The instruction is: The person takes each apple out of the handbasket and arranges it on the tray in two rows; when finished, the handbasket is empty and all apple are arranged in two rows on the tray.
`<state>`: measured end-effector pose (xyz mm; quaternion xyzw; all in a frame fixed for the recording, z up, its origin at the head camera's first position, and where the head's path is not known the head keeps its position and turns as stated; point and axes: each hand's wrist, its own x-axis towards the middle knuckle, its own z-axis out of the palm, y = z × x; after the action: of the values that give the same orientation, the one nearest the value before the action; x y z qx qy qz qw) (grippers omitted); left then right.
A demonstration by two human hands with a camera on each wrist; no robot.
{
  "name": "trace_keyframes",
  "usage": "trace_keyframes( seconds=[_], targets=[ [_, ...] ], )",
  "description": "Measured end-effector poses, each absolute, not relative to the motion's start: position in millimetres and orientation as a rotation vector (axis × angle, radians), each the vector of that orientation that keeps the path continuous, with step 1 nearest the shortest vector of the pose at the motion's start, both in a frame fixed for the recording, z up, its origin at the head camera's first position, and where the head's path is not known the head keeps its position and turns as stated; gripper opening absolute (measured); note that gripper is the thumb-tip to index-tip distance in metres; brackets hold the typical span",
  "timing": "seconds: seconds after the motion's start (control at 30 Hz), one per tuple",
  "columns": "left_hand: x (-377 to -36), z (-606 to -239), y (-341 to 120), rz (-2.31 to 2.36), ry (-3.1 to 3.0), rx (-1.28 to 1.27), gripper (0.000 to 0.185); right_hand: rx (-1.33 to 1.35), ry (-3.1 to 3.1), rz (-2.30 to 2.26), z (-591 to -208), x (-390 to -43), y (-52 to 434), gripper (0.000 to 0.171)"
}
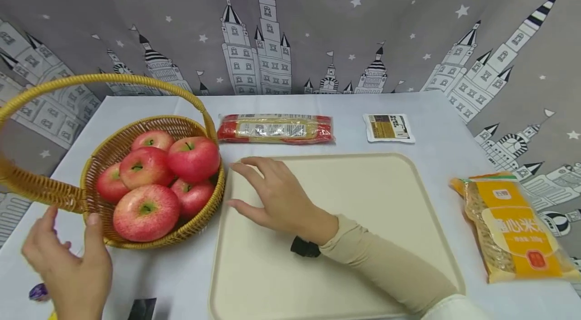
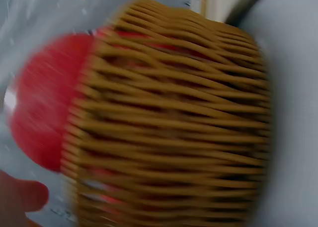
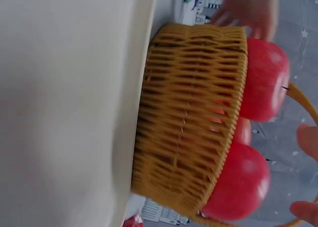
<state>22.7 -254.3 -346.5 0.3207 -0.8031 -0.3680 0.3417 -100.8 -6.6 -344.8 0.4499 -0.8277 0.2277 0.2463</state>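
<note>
A yellow-brown wicker basket (image 1: pixel 205 218) stands at the left of the table, heaped with several red apples (image 1: pixel 147 212). Its tall handle (image 1: pixel 136 78) arches up and to the left. My left hand (image 1: pixel 74 264) is at the basket's near left side, thumb and fingers apart, close to the handle's foot; contact is unclear. To the right of the basket, my right hand (image 1: pixel 277 199) hovers over the cream tray (image 1: pixel 363 279), its fingers spread toward the rim and holding nothing. In the right wrist view the woven wall (image 3: pixel 189 113) stands beside the tray's edge.
Behind the tray lies a red-and-clear packet of long sticks (image 1: pixel 277 129), with a small white sachet (image 1: pixel 388 128) to its right. A yellow bag (image 1: pixel 517 229) lies at the right edge. A purple wrapped piece (image 1: pixel 39 292) and a black strip (image 1: pixel 142 308) are near the front left.
</note>
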Motion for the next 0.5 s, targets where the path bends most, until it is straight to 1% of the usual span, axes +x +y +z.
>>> trace_keyframes(
  seconds=[0.07, 0.13, 0.2, 0.3, 0.5],
  targets=[
    [21, -363, -264, -1.113, -2.178, 0.925, 0.057, 1.241, -2.322, 0.611, -347, -100, -22, 0.066],
    [18, -375, -271, -1.283, -2.215, 0.963, 0.058, 1.235, -2.377, 0.620, -349, -102, -37, 0.071],
    [16, -384, -275, -1.383, -2.221, 1.002, 0.059, 1.226, -2.414, 0.664, -351, -106, -53, 0.070],
    [16, -391, -275, -1.424, -2.174, 0.986, 0.056, 1.157, -2.445, 0.680, -351, -116, -75, 0.065],
    [17, -399, -271, -1.345, -2.140, 0.840, 0.051, 1.073, -2.445, 0.616, -350, -131, -99, 0.062]
  ],
)
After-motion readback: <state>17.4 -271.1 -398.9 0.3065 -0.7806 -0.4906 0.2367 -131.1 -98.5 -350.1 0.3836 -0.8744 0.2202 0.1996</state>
